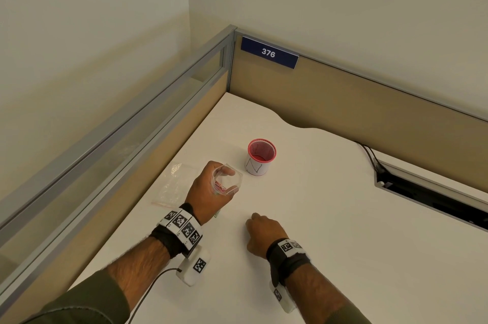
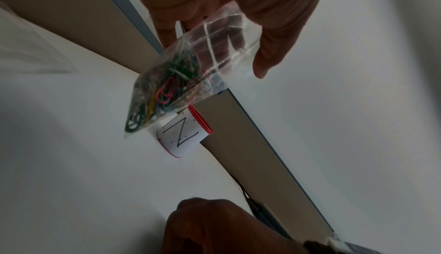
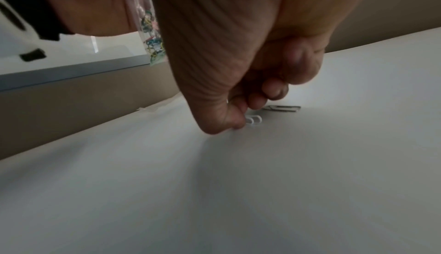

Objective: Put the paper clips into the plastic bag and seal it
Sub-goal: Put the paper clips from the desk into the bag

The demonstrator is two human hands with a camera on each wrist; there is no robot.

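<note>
My left hand holds a clear plastic bag above the table, fingers and thumb spreading its mouth. Several coloured paper clips lie bunched in the bag's lower corner. My right hand is lower right of it, down on the white table with fingers curled. In the right wrist view its thumb and fingertip pinch a white paper clip against the tabletop. A dark paper clip lies flat just beyond it.
A red mesh cup wrapped in white paper marked "N" stands behind the bag. Another clear plastic bag lies flat at the table's left edge. Partition walls close the left and back. A cable slot is cut in at right.
</note>
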